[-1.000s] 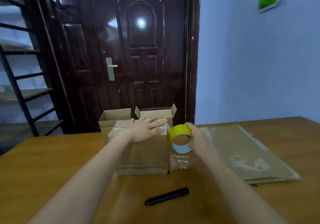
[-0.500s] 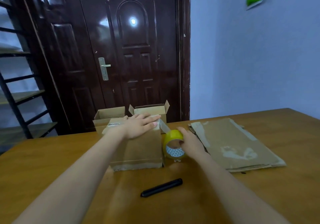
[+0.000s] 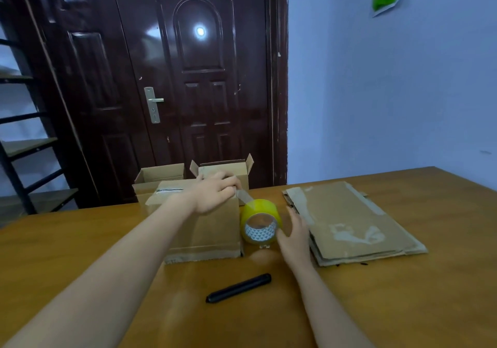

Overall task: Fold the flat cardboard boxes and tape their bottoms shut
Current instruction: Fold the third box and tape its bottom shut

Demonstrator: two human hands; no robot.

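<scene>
**Tape still joined to the roll at the box's right edge**

On the table (image 3: 403, 307), head view: the left hand (image 3: 215, 195) lies on top of the near box (image 3: 204, 229), fingers curled over its right top edge and pinning the strip (image 3: 243, 196) there. That strip runs down to the yellow roll (image 3: 260, 220), which stands on edge just right of the box. The right hand (image 3: 293, 236) hovers beside the roll with fingers loosely spread, holding nothing; whether it touches the roll I cannot tell.

Risks, as I judge them: the roll is round and ungripped, so it may roll off and drag the strip askew or peel it from the cardboard. If the left hand lifts before the tape is cut, the loose strip may curl and stick to itself. The black cutter (image 3: 238, 288) lies near, close to the right forearm, and an elbow could knock it away.

Count: three folded boxes, the near one plus two open ones (image 3: 158, 178) (image 3: 228, 169) behind it; one stack of flat cardboard (image 3: 349, 221) at right, sheets uncountable; one roll; one cutter; two hands.
</scene>
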